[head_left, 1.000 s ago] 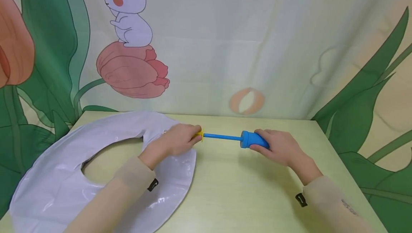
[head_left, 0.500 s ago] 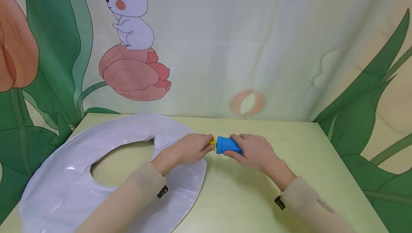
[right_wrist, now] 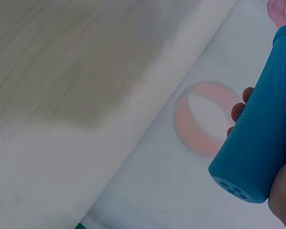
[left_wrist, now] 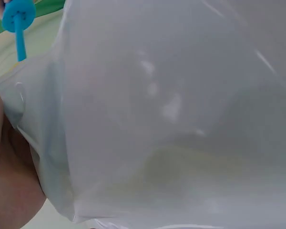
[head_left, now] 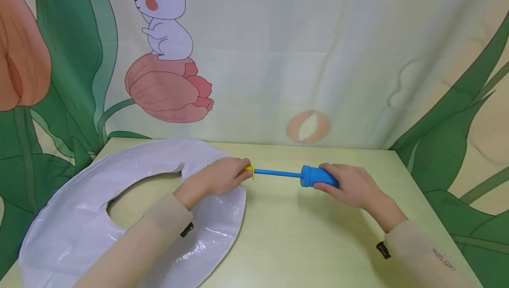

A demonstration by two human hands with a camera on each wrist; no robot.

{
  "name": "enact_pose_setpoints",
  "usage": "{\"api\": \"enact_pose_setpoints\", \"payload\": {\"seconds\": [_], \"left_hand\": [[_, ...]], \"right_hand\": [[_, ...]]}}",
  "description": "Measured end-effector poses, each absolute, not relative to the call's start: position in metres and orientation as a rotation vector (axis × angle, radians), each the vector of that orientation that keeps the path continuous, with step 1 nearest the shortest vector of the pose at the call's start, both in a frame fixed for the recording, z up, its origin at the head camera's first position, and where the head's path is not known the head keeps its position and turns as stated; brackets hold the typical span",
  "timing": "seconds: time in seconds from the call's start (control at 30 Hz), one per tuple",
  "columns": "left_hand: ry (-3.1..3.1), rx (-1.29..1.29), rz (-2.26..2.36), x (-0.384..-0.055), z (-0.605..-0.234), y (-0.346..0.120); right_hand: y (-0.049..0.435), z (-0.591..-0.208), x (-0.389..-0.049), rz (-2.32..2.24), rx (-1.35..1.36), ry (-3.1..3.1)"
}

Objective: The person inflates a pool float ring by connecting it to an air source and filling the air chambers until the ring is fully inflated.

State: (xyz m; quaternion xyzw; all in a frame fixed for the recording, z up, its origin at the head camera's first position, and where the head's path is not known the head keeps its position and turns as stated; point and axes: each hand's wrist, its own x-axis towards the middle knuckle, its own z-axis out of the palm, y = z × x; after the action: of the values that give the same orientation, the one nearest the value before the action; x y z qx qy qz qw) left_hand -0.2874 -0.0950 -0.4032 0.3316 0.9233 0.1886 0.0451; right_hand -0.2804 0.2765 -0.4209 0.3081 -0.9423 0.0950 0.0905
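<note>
Two hands have just drawn apart: half a second ago, the blue cylinder (head_left: pixel 318 176) sat right up against the yellow end piece (head_left: pixel 252 172), and now we see a long stretch of blue rod (head_left: pixel 278 173) bare between them. Most of that gap comes from the right hand (head_left: pixel 354 186), which has gone outward with the cylinder; the left hand (head_left: pixel 222 176) has shifted a little the other way. A second ago the rod was drawn out much like this, so we read the motion as a back-and-forth pumping stroke, with the pull now made and the push not yet begun.

Our left hand pinches the yellow end piece, while the right is wrapped around the cylinder, fingertips curling past its far side in the right wrist view. The pale ring (head_left: pixel 75 235) lies on the left of the bench (head_left: pixel 302 244), under the left forearm, its film reaching up to that hand. We cannot tell whether the yellow end piece is seated in the ring. Creases along its inner edge suggest to us that it is only partly filled.
</note>
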Motion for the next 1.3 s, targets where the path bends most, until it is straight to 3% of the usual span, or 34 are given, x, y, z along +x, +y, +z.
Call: {"api": "enact_pose_setpoints", "payload": {"seconds": [0.2,0.77,1.3], "left_hand": [[2.815,1.063,0.541,-0.288,-0.404,-0.087],[2.837,1.113,0.55,-0.277,-0.398,-0.056],[2.832,1.061,0.685,-0.287,-0.391,-0.107]], "right_hand": [[0.281,-0.423,-0.277,0.213,0.914,-2.775],[0.204,-0.41,-0.269,0.131,1.003,-2.655],[0.28,-0.401,-0.282,0.225,0.929,-2.792]]}}
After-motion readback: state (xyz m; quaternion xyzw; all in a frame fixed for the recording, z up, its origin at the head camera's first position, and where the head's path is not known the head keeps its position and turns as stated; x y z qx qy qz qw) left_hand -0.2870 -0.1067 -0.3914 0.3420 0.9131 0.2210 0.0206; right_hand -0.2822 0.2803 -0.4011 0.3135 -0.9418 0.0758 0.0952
